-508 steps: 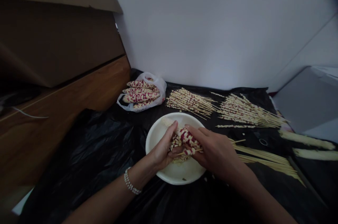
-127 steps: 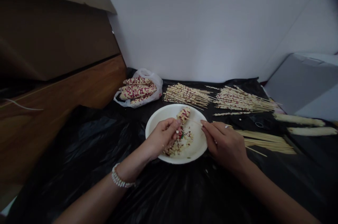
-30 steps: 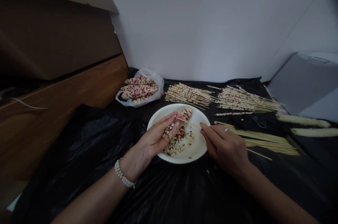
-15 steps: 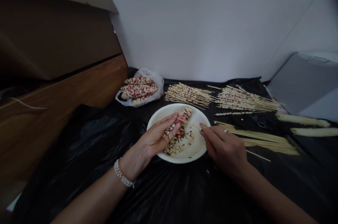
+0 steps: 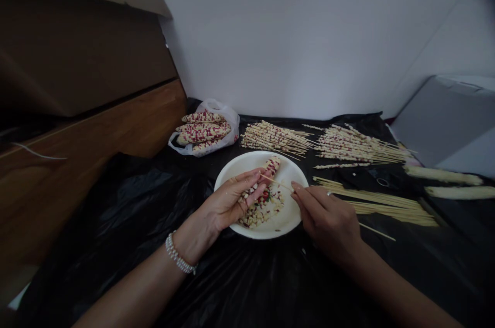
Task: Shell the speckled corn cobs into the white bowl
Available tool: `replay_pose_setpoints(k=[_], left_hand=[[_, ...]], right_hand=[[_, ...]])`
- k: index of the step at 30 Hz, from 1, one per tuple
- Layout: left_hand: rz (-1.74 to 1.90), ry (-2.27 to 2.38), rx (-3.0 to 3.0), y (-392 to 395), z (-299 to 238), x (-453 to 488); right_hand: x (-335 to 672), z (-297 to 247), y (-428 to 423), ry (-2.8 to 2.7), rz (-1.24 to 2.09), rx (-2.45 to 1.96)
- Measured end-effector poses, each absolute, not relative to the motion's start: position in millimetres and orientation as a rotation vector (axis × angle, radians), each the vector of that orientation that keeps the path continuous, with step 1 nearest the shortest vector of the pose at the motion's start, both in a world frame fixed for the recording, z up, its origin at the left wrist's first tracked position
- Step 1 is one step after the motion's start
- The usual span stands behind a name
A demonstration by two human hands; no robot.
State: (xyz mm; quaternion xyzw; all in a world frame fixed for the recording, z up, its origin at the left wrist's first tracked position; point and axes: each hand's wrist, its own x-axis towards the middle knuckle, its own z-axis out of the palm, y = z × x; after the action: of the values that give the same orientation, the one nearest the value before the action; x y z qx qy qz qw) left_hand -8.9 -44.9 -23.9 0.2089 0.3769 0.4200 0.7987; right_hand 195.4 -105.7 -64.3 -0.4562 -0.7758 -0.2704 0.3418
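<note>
My right hand is closed around a thin bamboo skewer, whose pointed end reaches left over a white bowl. At that tip, my left hand has its thumb and fingers bent together, with pale corn kernels cupped in it. Whether a kernel sits on the tip is too small to make out. Loose kernels lie in the bowl below. A speckled red-and-cream corn cob leans against the bowl's far side, partly hidden by my left hand.
Behind the bowl lie two piles of kernel-threaded skewers. A plastic bag holds several speckled cobs. Bare skewers spread to the right, near two stripped cobs. Black plastic sheeting covers the surface, beside a wooden panel.
Both hands stay almost in place over the bowl. The right hand and skewer have shifted very slightly left, along with a small shift of the whole view.
</note>
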Motion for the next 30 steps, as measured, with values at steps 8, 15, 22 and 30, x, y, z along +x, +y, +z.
replay_pose_setpoints(k=[8,15,22,30], left_hand=[[0.815,0.782,0.546,-45.8,-29.3,-10.2],[0.809,0.688,0.447,-47.5,-30.2,-7.7],[0.81,0.56,0.369,-42.9,-23.0,-11.5],[0.895,0.657,0.444,-42.6,-28.4,-7.3]], right_hand=[[192.5,-65.9,-107.7,-2.02,-0.733,-1.2],[194.3,-63.0,-105.5,-1.993,-0.717,-1.201],[196.9,-60.3,-102.6,-1.939,-0.678,-1.254],[196.2,-60.9,-103.2,-1.953,-0.686,-1.223]])
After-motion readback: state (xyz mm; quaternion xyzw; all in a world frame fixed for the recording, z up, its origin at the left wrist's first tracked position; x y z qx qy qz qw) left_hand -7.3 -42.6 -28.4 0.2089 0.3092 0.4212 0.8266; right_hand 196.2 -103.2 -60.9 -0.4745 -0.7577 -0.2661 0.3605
